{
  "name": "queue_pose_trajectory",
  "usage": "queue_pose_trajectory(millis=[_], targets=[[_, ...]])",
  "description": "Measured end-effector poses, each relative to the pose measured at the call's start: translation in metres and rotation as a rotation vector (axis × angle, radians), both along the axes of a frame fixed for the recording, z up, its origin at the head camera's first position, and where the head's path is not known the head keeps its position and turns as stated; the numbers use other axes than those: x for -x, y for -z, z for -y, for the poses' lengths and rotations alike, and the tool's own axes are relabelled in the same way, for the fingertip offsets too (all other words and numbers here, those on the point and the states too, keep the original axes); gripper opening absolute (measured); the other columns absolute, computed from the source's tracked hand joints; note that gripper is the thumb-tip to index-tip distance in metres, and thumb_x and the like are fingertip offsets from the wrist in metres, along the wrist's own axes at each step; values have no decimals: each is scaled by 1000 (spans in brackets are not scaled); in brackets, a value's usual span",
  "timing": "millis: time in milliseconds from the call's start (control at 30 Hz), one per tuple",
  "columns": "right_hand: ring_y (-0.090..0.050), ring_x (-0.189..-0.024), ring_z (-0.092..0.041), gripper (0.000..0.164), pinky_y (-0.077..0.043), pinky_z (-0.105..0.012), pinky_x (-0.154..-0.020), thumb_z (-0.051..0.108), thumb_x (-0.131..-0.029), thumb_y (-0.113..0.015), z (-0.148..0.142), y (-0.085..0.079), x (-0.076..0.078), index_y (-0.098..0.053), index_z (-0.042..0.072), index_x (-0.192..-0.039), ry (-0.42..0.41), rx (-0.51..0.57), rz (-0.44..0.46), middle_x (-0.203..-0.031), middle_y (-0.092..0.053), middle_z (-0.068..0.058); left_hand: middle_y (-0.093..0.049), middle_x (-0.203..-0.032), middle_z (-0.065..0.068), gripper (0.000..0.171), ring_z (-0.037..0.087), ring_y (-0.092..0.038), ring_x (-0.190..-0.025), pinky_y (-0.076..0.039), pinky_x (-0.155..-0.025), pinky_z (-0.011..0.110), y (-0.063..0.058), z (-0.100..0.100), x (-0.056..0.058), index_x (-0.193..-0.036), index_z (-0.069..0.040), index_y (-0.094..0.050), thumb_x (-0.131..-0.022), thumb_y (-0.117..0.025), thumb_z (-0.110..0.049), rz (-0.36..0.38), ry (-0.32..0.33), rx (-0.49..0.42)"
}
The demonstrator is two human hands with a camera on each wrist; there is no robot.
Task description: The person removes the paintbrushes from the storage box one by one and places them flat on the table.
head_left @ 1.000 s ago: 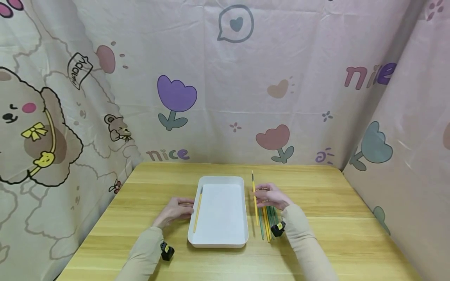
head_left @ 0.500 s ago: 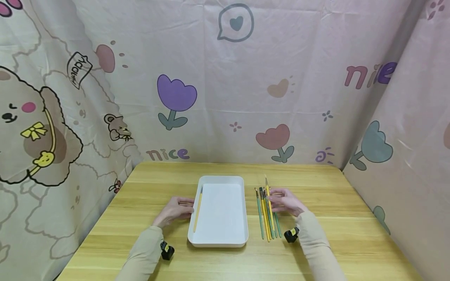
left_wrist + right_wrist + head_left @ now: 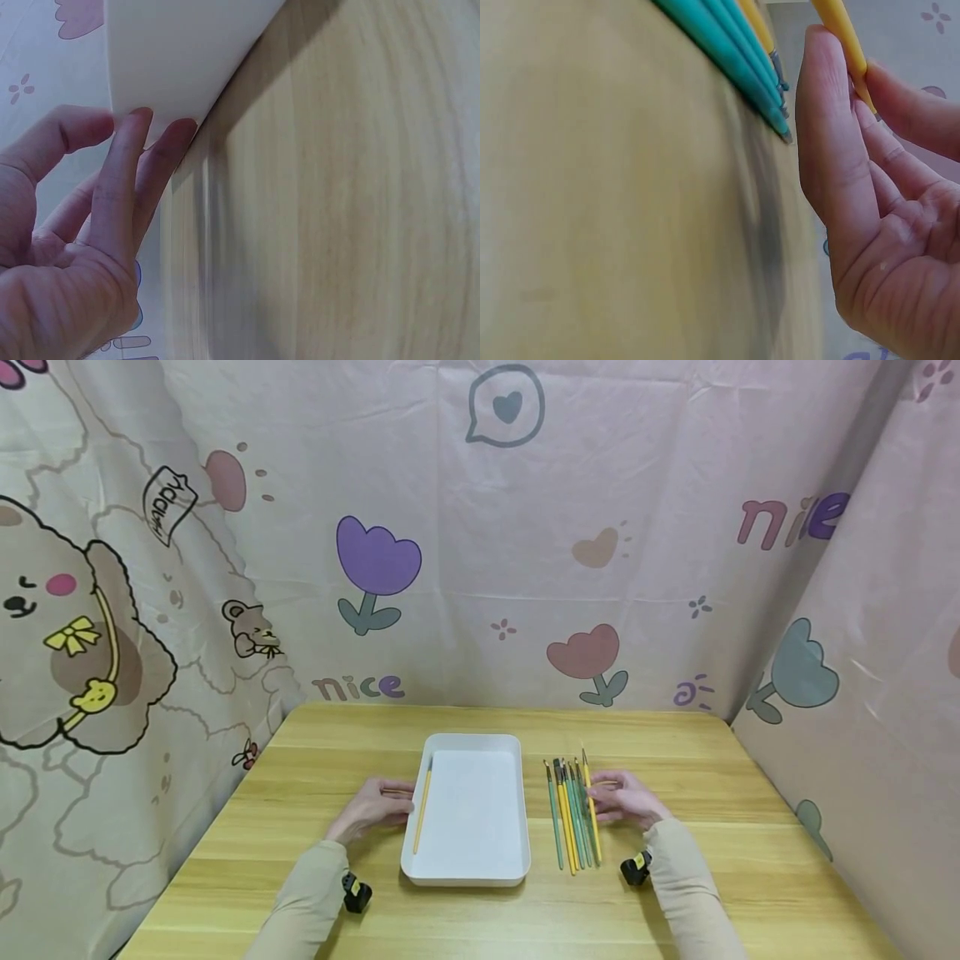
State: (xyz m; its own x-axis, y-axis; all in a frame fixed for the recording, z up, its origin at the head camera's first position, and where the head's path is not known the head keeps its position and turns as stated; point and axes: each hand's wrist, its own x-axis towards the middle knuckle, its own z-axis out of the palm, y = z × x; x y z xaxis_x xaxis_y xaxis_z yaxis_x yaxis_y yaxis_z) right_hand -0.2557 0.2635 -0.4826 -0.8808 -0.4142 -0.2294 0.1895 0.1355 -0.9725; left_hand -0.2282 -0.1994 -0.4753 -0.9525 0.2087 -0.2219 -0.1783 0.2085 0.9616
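Note:
A white rectangular tray (image 3: 522, 814) lies on the wooden table, one yellow-handled paintbrush (image 3: 423, 806) along its left inner side. My left hand (image 3: 372, 807) touches the tray's left wall; in the left wrist view its long fingers (image 3: 114, 195) reach straight to the outer side, with the thumb close by the rim. Right of the tray my right hand (image 3: 622, 797) pinches a yellow paintbrush (image 3: 591, 806) between thumb and fingers, bristles pointing away. In the right wrist view that yellow handle (image 3: 838, 30) sits above the table, beside the green handles (image 3: 727, 64).
Several green and yellow paintbrushes (image 3: 570, 827) lie side by side, bristles toward the back, between the tray and my right hand. The wooden table (image 3: 360, 910) ends at a printed curtain (image 3: 480, 610) behind and at both sides.
My right hand has moved right with the yellow paintbrush, from beside the tray across the row of paintbrushes to its right side. My left hand and the tray stay put.

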Motion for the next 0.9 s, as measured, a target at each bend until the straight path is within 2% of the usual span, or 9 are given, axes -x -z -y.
queue_pose_trajectory(millis=[267, 567, 900], targets=[[-68, -71, -13, 35, -66, -29, -69, -1, -97, -56, -1, 6, 1, -43, -15, -127, 42, -10, 32, -88, -68, 0, -68, -118, 33, 50, 21, -73, -92, -66, -84, 34, 2, 1, 1, -132, 19, -52, -86, -66, 8, -5, 13, -11], [-65, -66, -12, 26, -65, -27, -61, -1, -95, -60, -1, 10, 3, -49, -7, -118, 107, -29, 48, -82, -67, 0, -68, -119, 33, 49, 21, -73, -92, -66, -84, 34, 2, 2, 1, -132, 19, -53, -86, -66, 7, -12, 16, -4], [-62, -65, -14, 35, -65, -29, -61, 1, -93, -65, 8, 3, -4, -49, -11, -122, 177, -124, 46, -81, -65, -3, -67, -120, 34, 50, 21, -73, -93, -66, -85, 34, 1, 2, 1, -133, 20, -51, -86, -65, 8, -9, 23, -9]])
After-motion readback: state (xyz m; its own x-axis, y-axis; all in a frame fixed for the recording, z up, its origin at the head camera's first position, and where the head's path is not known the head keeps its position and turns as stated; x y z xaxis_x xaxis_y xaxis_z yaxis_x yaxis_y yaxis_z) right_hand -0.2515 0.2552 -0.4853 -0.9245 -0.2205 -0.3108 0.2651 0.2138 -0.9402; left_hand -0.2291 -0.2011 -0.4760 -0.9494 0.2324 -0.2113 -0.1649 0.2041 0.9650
